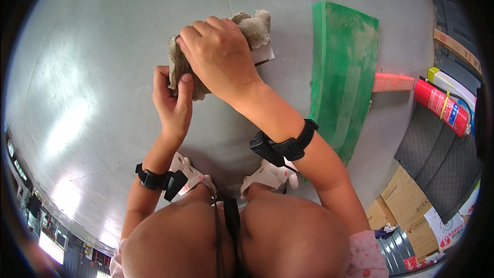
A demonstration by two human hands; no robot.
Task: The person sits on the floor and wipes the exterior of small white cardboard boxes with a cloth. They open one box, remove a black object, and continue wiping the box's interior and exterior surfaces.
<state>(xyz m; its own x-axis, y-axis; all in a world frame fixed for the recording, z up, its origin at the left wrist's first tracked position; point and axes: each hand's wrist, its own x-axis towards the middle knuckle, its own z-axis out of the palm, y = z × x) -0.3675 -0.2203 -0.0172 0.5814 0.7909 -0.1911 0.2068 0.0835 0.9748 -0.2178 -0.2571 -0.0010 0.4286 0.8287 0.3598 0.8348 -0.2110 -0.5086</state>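
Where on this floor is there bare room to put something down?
Left of the left hand and beyond the cloth, the grey floor lies bare. Crowded right: green dustpan, fire extinguisher, cardboard.

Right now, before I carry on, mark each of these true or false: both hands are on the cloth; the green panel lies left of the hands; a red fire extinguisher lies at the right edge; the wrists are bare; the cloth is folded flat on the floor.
1. Both hands are on the cloth. True: the left hand and right hand grip the beige cloth.
2. The green panel lies left of the hands. False: the green panel lies to their right.
3. A red fire extinguisher lies at the right edge. True: red fire extinguisher.
4. The wrists are bare. False: each wears a black strap.
5. The cloth is folded flat. False: it is bunched in the hands.
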